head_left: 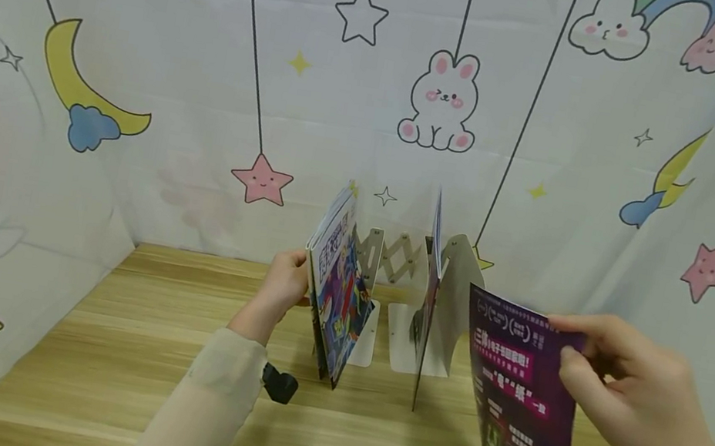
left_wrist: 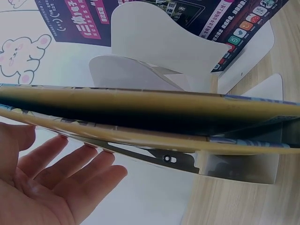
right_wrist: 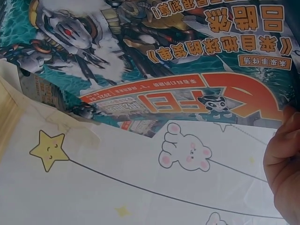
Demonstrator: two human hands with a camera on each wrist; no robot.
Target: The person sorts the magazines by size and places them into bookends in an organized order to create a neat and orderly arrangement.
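Note:
My right hand (head_left: 631, 399) pinches the upper edge of a dark purple magazine (head_left: 521, 405) between thumb and fingers, holding it upright right of a metal expandable bookend (head_left: 455, 293). Its other cover (right_wrist: 178, 51), seen in the right wrist view, carries a white mechanical figure on teal water. My left hand (head_left: 283, 285) is at the left side of some colourful magazines (head_left: 340, 290) that lean in the bookend's left part. In the left wrist view its fingers (left_wrist: 70, 164) are extended, the tips touching the outer side. Another thin magazine (head_left: 429, 304) stands edge-on by the right plate.
The bookend's lattice (head_left: 399, 258) joins its two plates, close to the back of the wooden table (head_left: 169, 349). A white cloth (head_left: 349, 97) printed with stars, moons and rabbits hangs behind and at the sides. Black wrist straps (head_left: 280, 384) show at both sleeves.

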